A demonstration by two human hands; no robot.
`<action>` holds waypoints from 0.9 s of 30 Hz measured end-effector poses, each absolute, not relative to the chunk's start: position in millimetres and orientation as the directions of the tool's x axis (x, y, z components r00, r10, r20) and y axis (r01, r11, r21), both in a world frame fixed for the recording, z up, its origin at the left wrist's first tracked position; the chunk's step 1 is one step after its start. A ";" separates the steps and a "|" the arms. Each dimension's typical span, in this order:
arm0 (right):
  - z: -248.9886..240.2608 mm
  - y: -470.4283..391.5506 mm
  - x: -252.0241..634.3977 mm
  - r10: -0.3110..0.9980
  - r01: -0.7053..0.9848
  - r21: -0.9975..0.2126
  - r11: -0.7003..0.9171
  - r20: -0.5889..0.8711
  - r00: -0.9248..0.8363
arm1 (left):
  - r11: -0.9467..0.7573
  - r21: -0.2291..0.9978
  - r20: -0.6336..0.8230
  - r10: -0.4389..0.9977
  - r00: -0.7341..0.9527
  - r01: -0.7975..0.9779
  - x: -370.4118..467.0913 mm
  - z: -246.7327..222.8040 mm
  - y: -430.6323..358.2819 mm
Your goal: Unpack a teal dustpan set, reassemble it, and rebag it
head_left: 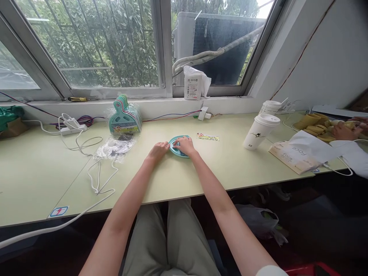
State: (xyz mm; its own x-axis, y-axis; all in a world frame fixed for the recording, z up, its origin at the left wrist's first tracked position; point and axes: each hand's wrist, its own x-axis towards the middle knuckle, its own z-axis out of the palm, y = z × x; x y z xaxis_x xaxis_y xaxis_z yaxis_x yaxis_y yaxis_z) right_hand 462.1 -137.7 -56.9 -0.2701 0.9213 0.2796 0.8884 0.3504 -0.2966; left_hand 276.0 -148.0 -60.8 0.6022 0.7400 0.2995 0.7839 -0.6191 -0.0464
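A small teal dustpan with dark blue bristles, seemingly a brush set into it, lies on the pale green table before me. My left hand pinches its left edge. Over its upper face, my right hand has curled fingers pressed down onto it, hiding much of the middle. Just beyond my right hand lies a printed label card. To the left of my hands stands a stack of similar teal dustpan sets in clear wrap, with crumpled clear plastic bags in front.
White cables and a power strip spread over the left side. On the right stand two paper cups and a tissue pack. Another person's hand rests by yellow items. A packet stands on the sill.
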 end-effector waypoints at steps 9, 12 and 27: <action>-47.0 -145.2 452.2 0.939 0.855 -0.457 0.246 0.331 -0.093 | -0.540 0.505 0.622 0.768 0.149 0.673 278.7 -60.7 -144.6; -43.9 -142.4 444.4 0.914 0.707 -0.685 0.177 0.380 0.140 | -0.378 0.877 0.403 0.915 -0.025 0.296 287.3 -58.3 -141.7; -84.6 -113.5 537.5 0.881 0.873 -0.452 -0.182 0.320 0.349 | -0.019 0.994 0.026 0.997 0.067 -0.112 278.6 -61.9 -141.0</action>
State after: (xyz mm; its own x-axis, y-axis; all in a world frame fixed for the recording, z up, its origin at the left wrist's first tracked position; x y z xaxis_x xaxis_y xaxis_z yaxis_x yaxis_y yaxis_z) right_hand 537.5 -113.5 -84.6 0.3489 0.8808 0.3200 0.8732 -0.1816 -0.4523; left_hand 278.6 -141.0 -61.9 0.0675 0.9974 0.0262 -0.1117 -0.0186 0.9936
